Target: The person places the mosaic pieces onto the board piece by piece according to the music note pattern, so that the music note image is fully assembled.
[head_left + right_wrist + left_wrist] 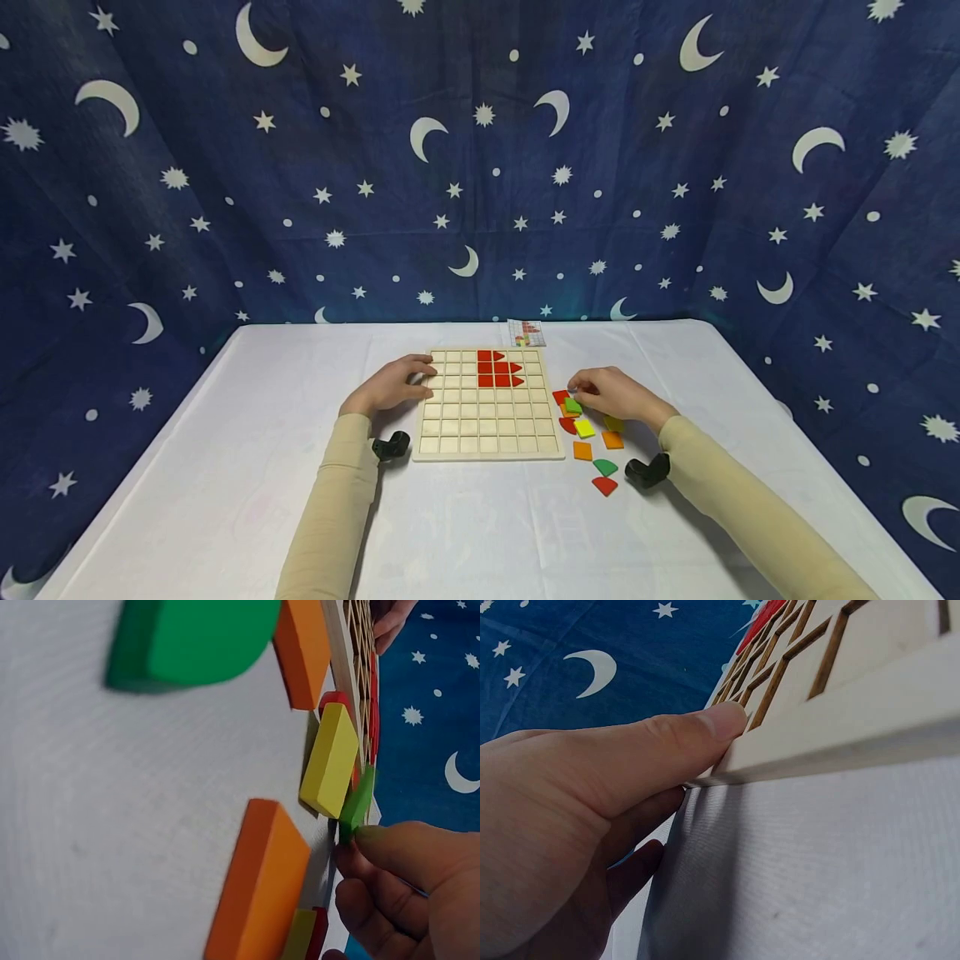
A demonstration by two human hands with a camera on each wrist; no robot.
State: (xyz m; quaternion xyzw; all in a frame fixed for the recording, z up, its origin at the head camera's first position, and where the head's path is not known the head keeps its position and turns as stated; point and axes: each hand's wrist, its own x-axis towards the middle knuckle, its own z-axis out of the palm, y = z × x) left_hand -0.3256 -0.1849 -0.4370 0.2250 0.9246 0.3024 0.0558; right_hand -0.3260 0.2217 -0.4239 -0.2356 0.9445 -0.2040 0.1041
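White tablecloth (480, 525), gridded board (487, 410), starry blue curtain (375, 150) behind

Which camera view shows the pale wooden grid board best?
The head view: the pale wooden grid board shows almost whole from above, the left hand hiding a bit of its edge. The left wrist view shows just some rim and cells; the right wrist view, a narrow, slanted strip.

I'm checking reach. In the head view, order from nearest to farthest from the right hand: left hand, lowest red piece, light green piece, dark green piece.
1. Light green piece: at the fingertips of the right hand.
2. Dark green piece: toward the viewer.
3. Lowest red piece: closer to the viewer.
4. Left hand: at the left edge of the board.
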